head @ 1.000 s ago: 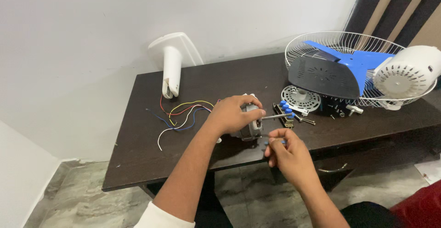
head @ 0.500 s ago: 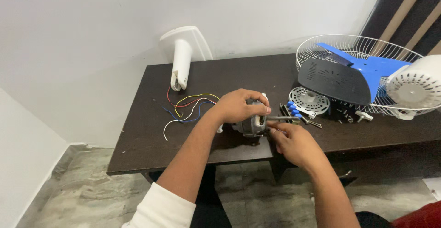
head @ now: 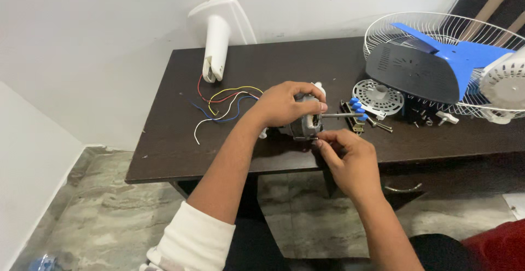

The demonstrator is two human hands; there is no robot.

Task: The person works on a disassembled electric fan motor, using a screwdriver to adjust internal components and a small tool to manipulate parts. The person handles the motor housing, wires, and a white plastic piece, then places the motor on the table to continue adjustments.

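Two hands are on the job, and you're working them as a pair: your left hand (head: 287, 104) is wrapping over the top of the grey fan motor (head: 304, 124), clamping it against the dark bench (head: 180, 140) near the front edge so it isn't rolling or twisting. Your right hand (head: 347, 159) is coming in just below and beside it, fingertips (head: 319, 142) pinching together at the motor's near face; whether there's a screw or small part between them, I cannot tell, it's too small to see. You're keeping the motor's shaft (head: 342, 116) pointing out to your right, level with the bench, which is leaving the end face open to your working fingers. Coloured wires (head: 224, 104) are trailing away from the motor to the left, well out of the way of both hands. Just past the shaft tip, blue-capped parts (head: 356, 107) and loose screws (head: 383, 124) are lying within easy reach, beside a round white vented disc (head: 377, 93). Farther right, a wire guard (head: 394, 25) is cradling a blue blade (head: 465, 52) and a dark cover (head: 413, 71), parked apart. A white stand piece (head: 216, 44) is resting at the back
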